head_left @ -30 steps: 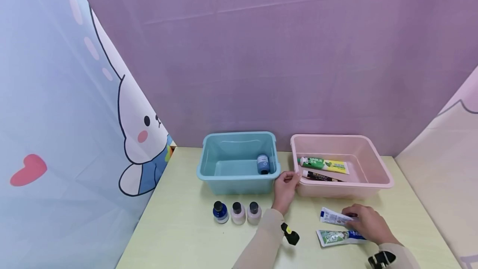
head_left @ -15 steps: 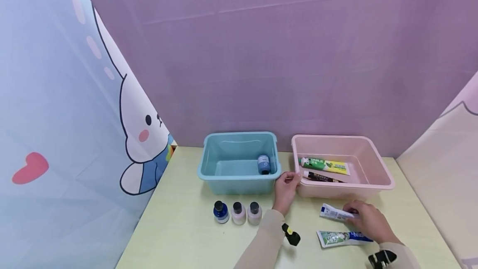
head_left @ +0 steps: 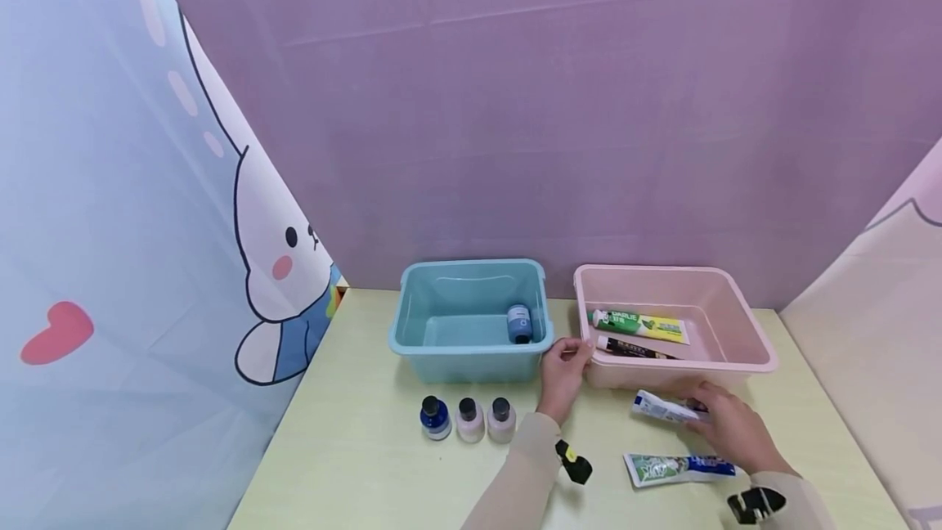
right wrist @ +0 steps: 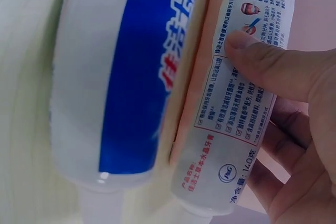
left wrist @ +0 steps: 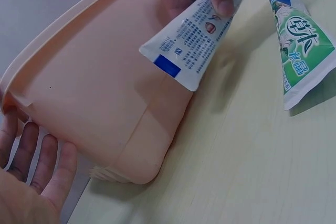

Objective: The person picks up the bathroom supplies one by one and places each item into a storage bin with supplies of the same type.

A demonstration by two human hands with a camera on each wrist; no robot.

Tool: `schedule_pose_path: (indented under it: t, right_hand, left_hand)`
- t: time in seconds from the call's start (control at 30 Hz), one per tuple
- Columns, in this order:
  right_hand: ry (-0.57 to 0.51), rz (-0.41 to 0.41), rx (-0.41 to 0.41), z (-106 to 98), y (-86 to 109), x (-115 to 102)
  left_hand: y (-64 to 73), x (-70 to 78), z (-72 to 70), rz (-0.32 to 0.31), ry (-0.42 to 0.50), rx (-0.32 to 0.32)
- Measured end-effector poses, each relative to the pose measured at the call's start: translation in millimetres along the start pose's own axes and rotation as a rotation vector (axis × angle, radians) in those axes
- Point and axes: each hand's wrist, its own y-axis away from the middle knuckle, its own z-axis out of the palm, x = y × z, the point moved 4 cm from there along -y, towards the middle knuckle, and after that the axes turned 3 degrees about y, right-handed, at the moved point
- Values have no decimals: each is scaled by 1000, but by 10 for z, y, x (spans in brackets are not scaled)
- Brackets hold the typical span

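My right hand [head_left: 736, 425] grips a white toothpaste tube [right wrist: 226, 129], thumb across its printed back and fingers behind it. The tube [left wrist: 191, 40] is raised in front of the pink bin [head_left: 684, 377], its flat crimped end pointing left in the head view. My left hand [head_left: 562, 379] holds the bin's front left corner, fingers [left wrist: 46, 156] hooked at the rim. A second toothpaste tube [head_left: 662, 471], green, white and blue, lies on the table below the right hand. Inside the pink bin are a green and yellow toothpaste tube [head_left: 651, 327] and a black one [head_left: 633, 348].
A teal bin [head_left: 471, 362] stands left of the pink one, with a blue bottle [head_left: 518, 323] lying in it. In front of it stand a dark blue bottle [head_left: 436, 419] and two pale pink bottles [head_left: 469, 422] with black caps. A purple cloth [head_left: 515, 121] hangs behind.
My right hand has raised the white toothpaste tube and moved slightly toward the pink bin, farther from the green tube. My left hand stays at the bin's corner.
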Motion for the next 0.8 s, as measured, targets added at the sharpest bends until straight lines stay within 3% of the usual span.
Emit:
schedule_pose_path:
  t: [0.17, 0.57, 0.8]
  right_hand:
    - [19, -23, 35, -35, -4, -24]
    - [46, -17, 29, -172, -11, -89]
    - [48, -40, 83, -219, -8, -97]
  left_hand:
    - [0, 9, -2, -6, -21, 7]
    - [-6, -12, 8, 0, -14, 4]
    - [-5, -5, 6, 3, -20, 5]
